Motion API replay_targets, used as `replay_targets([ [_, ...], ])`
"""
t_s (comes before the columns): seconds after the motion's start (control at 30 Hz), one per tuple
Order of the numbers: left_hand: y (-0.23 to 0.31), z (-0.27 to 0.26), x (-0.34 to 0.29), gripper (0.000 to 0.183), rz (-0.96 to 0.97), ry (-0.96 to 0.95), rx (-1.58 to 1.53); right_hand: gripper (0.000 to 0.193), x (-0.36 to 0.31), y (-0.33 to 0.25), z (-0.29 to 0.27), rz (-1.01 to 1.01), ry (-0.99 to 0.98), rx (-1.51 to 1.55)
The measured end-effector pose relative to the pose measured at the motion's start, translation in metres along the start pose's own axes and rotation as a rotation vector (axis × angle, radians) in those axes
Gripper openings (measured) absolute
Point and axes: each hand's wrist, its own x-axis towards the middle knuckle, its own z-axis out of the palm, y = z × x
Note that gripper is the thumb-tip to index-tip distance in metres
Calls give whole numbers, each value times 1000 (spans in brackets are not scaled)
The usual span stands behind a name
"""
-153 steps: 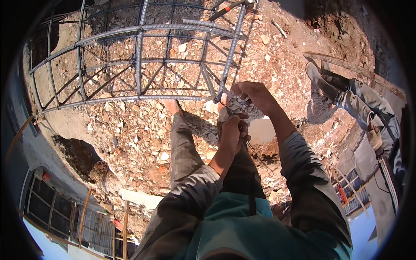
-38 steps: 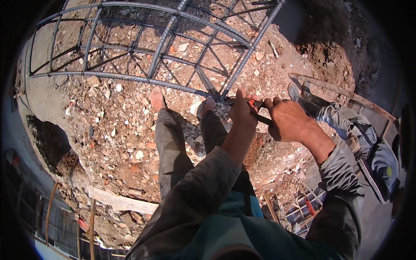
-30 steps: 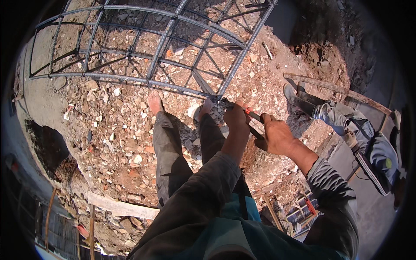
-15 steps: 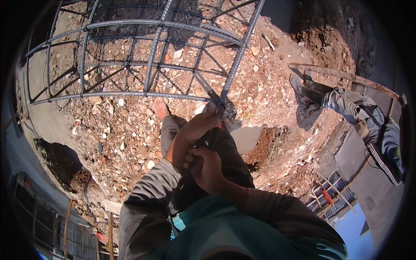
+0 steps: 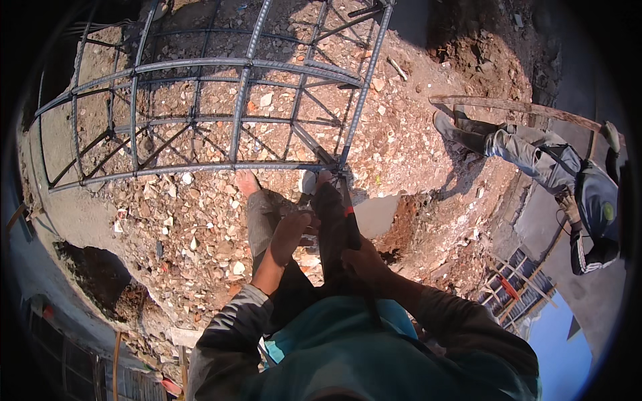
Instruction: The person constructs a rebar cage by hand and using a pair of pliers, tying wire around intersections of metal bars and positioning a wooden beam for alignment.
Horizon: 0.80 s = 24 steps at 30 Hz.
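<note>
A rebar cage [image 5: 244,87] of ridged steel bars with crossing ties stands over the rubble in front of me. My right hand [image 5: 364,260] is wrapped round the dark handle of a slim black-handled tool [image 5: 352,224] with a red band. Its upper end reaches the cage's near right corner [image 5: 340,167]; the jaw or tip is too small to make out. My left hand [image 5: 291,234] is off the tool, left of it and below the lower bar, with fingers partly bent and apart and nothing visible in them. My bare feet [image 5: 247,182] are by that bar.
Broken rubble [image 5: 194,214] covers the ground. Pits open at the left [image 5: 97,264] and just right of my legs [image 5: 384,220]. A co-worker [image 5: 535,157] in boots stands at the right beside a long wooden plank [image 5: 528,107]. A grey wall-like surface lies beyond.
My left hand has come away from the tool near the cage corner, down and to the left. My right hand has shifted right and grips the handle. The co-worker's arm has moved.
</note>
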Motion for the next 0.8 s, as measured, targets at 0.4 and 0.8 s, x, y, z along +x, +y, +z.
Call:
replay_targets([
  [0.4, 71, 212, 129, 32, -119, 525, -1233, 31, 27, -256, -77, 398, -345, -1627],
  [0.8, 48, 205, 117, 20, -73, 409, -1338, 47, -11, -186, -90, -53, -150, -1819],
])
